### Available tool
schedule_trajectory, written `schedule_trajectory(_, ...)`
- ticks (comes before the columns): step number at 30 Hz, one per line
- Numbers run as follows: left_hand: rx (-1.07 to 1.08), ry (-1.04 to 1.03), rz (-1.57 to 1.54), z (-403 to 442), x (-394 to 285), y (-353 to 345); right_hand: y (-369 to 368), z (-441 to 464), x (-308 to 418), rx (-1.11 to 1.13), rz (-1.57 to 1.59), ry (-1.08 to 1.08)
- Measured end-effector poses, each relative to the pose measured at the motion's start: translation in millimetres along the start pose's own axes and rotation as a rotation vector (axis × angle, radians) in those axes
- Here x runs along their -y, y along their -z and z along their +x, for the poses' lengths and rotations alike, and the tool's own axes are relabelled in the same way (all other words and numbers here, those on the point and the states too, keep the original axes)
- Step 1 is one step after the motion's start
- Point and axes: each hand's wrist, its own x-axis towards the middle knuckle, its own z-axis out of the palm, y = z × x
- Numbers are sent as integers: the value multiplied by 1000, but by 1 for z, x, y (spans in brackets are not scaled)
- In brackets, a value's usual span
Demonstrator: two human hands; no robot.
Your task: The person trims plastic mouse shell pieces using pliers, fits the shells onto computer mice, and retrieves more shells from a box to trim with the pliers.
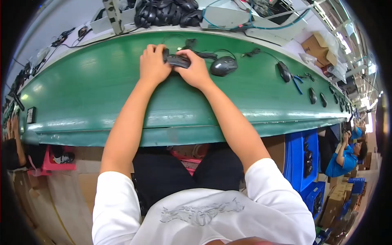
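Observation:
Both of my hands are close together over the green work surface (102, 81). Between them is a black computer mouse (179, 61), tilted on its side. My left hand (155, 64) has its fingers closed round the left end of it. The thumb and fingers of my right hand (193, 68) grip its right end. Just right of my right hand, a second black mouse (223, 66) lies on the green surface, with a bundled black cable behind it. The fingers partly cover the held mouse.
More black mice (283, 72) and blue-handled pliers (297, 85) lie along the right. A heap of black mice (165, 13) sits behind the surface. Blue bins (301, 163) stand below its right front edge. A co-worker in blue (346, 160) sits far right; another person's arms show far left.

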Motion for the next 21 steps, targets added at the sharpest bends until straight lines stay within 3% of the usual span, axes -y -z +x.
schedule_trajectory(21, 14, -30, 79, -1, -8, 6, 1, 0, 3, 63, -141, -25)
